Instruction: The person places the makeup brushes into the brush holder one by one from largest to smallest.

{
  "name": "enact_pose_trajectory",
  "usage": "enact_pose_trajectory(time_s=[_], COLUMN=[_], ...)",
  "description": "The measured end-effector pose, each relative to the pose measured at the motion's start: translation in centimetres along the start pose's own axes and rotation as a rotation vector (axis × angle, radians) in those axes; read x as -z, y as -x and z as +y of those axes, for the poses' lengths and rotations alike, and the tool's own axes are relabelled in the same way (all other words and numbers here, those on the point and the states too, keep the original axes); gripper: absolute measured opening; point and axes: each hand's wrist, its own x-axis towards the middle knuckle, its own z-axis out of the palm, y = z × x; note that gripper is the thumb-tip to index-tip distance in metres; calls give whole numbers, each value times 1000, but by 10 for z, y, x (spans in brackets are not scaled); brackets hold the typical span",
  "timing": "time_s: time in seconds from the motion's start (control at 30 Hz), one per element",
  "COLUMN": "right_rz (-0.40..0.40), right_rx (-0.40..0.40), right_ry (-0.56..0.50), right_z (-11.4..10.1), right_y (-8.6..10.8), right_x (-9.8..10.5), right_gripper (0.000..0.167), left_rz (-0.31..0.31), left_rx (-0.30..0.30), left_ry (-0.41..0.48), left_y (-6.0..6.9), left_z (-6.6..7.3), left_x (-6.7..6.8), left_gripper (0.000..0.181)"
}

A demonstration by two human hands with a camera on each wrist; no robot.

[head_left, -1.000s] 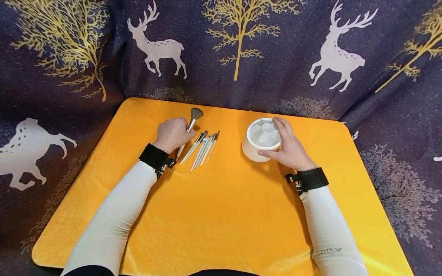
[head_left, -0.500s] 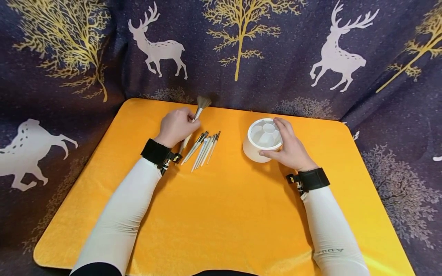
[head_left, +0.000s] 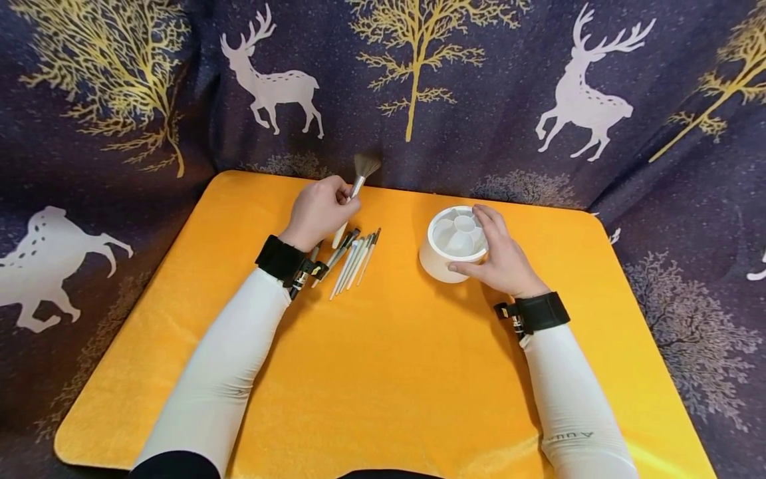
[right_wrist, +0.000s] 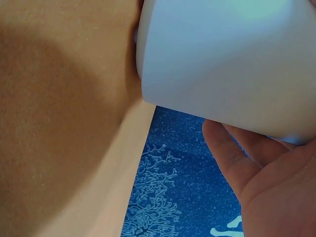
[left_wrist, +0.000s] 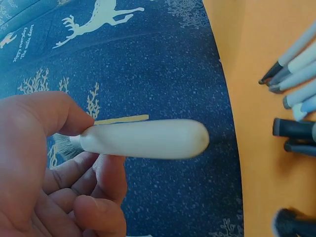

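A large makeup brush [head_left: 367,165] with a fluffy grey-brown head and white handle is pinched between the thumb and fingers of my left hand [head_left: 320,213]. It is raised off the table, bristles up and tilted right; the left wrist view shows its thick white handle [left_wrist: 148,139] end-on. Below and right of that hand lie several thinner makeup brushes [head_left: 356,263], side by side on the cloth. My right hand [head_left: 505,256] grips the right side of a round white divided holder [head_left: 439,263], thumb in front and fingers at the rim. Its compartments look bare.
An orange cloth covers the table [head_left: 383,372]. Behind its far edge hangs a dark curtain [head_left: 479,86] with deer and trees. Near the left wrist, partly hidden, another dark-tipped brush [left_wrist: 296,224] lies on the cloth.
My left hand has lifted the large brush from beside the others and carried it up and to the right. The right hand and the holder have stayed in place.
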Motion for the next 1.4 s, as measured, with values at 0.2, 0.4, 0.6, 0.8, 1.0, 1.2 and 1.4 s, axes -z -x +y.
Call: enact_pose_trajectory(time_s=[0.2, 0.4, 0.6, 0.8, 1.0, 1.2, 1.4], right_rz=[-2, 9, 7, 6, -2, 3, -2], right_rx=[-7, 9, 9, 18, 13, 19, 16], right_ry=[1, -3, 1, 14, 11, 5, 3], right_z=[0, 1, 0, -1, -3, -2, -2], right_y=[1, 0, 0, 1, 1, 1, 1], right_x=[0, -1, -1, 0, 0, 1, 0], right_gripper=[127, 127, 127, 128, 127, 127, 126], left_rz=[3, 28, 38, 33, 18, 12, -2], left_rx=[-12, -39, -55, -62, -74, -92, -96], left_ry=[17, 39, 76, 124, 157, 165, 176], left_y=[-3, -9, -13, -17, -20, -25, -29], left_z=[8, 17, 23, 30, 41, 46, 51], left_x=[-5, -7, -11, -16, -21, -28, -32], left_gripper=[18, 18, 17, 16, 16, 19, 21])
